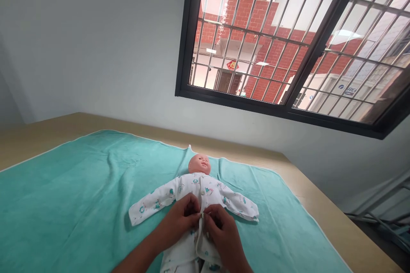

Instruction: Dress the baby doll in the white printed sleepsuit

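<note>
A baby doll (199, 164) lies on its back on a teal blanket (89, 192), head toward the wall. It wears a white printed button-front shirt (185, 185) with both long sleeves spread outward. At the shirt's front opening, my left hand (181, 218) pinches the fabric edge by a button. My right hand (221, 230) pinches the other side of the same opening, fingertips nearly touching the left ones. Higher up, the shirt front is closed along the button line. Below my hands the lower flap hangs loose over matching pants (171, 266). The button between my fingertips is mostly hidden.
The blanket covers most of a light wooden table (315, 198), whose edge runs along the right. Behind it stand a pale wall (96, 51) and a dark-framed barred window (237, 104). Grey metal rails (384, 198) are at the far right.
</note>
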Action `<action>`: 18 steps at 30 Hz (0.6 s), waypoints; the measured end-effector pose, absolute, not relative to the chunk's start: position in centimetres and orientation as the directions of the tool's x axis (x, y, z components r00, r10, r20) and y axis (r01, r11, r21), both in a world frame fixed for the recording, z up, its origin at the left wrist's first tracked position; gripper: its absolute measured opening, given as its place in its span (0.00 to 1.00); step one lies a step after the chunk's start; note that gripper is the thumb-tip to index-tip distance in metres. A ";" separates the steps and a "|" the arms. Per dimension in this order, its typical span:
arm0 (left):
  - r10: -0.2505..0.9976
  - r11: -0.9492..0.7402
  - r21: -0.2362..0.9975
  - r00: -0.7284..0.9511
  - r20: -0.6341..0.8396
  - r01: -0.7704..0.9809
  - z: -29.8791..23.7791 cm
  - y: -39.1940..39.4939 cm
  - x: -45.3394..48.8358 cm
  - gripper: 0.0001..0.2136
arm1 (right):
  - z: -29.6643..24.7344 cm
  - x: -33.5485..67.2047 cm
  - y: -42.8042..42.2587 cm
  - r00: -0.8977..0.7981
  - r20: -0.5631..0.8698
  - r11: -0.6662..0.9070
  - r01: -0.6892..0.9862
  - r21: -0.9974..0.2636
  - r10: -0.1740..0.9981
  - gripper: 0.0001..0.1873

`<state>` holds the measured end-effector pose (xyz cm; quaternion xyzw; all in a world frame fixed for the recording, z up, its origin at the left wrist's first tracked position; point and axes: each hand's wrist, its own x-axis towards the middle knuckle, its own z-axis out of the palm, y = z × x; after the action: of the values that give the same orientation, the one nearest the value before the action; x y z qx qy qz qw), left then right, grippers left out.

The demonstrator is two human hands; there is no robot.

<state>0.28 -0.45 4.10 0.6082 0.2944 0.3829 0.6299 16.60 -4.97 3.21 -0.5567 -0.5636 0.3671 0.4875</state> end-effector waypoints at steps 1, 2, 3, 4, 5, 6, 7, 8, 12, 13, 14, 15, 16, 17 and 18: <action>0.838 -0.042 0.992 0.536 0.098 -0.116 4.2 -0.5 0.2 0.07 | 3.3 16.6 -5.0 0.095 0.136 0.106 0.268 -0.958 0.986 0.13; 0.839 -0.058 0.994 0.534 0.100 -0.095 4.2 -0.6 0.2 0.06 | 3.4 16.6 -5.1 0.090 0.134 0.106 0.270 -0.957 0.987 0.13; 0.844 -0.080 0.995 0.527 0.100 -0.061 4.4 -0.7 0.2 0.05 | 3.5 16.6 -5.1 0.074 0.131 0.107 0.271 -0.957 0.989 0.13; 0.850 -0.111 0.994 0.516 0.104 -0.018 4.5 -1.0 0.3 0.04 | 3.7 16.7 -5.1 0.048 0.124 0.107 0.268 -0.957 0.991 0.13; 0.856 -0.153 0.988 0.503 0.118 0.027 4.6 -1.2 0.4 0.03 | 3.8 16.9 -5.1 0.019 0.112 0.104 0.254 -0.962 0.994 0.13; 0.858 -0.210 0.975 0.492 0.151 0.066 4.8 -1.4 0.5 0.01 | 3.9 17.2 -5.0 -0.004 0.095 0.094 0.228 -0.969 0.995 0.14; 0.850 -0.280 0.955 0.487 0.201 0.095 4.9 -1.5 0.6 0.03 | 3.9 17.7 -4.8 -0.010 0.080 0.080 0.188 -0.979 0.997 0.15; 0.836 -0.351 0.930 0.485 0.258 0.110 5.0 -1.5 0.7 0.06 | 3.9 18.5 -4.5 0.011 0.073 0.071 0.143 -0.987 0.997 0.17; 0.841 -0.485 0.853 0.371 0.394 0.193 4.5 0.4 -0.9 0.10 | 3.0 24.8 -3.0 0.347 0.161 0.091 0.208 -0.974 0.924 0.25; 0.873 -0.467 0.838 0.298 0.386 0.282 4.1 1.3 -2.1 0.09 | 2.6 26.9 -2.6 0.444 0.195 0.044 0.327 -0.944 0.875 0.25; 0.898 -0.440 0.797 0.206 0.389 0.413 3.5 2.4 -3.6 0.09 | 2.0 28.9 -2.4 0.526 0.222 -0.046 0.448 -0.893 0.821 0.24; 0.918 -0.371 0.742 0.100 0.384 0.558 2.9 3.4 -5.4 0.09 | 1.4 30.9 -2.2 0.589 0.235 -0.156 0.536 -0.830 0.773 0.24; 0.937 -0.247 0.680 -0.008 0.349 0.690 2.1 4.5 -7.3 0.10 | 0.7 32.6 -2.1 0.612 0.233 -0.236 0.586 -0.775 0.756 0.24; 0.952 -0.121 0.614 -0.083 0.293 0.780 1.3 5.4 -9.3 0.11 | 0.0 34.0 -2.1 0.608 0.204 -0.295 0.617 -0.729 0.767 0.23; 0.971 -0.027 0.561 -0.111 0.210 0.827 0.5 6.3 -11.3 0.14 | -0.8 35.0 -2.0 0.592 0.156 -0.339 0.636 -0.694 0.791 0.23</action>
<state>-11.25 6.28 0.46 0.6551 0.6865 0.2902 0.1239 34.95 -1.99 -0.75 -0.8114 -0.4396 0.1047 0.3708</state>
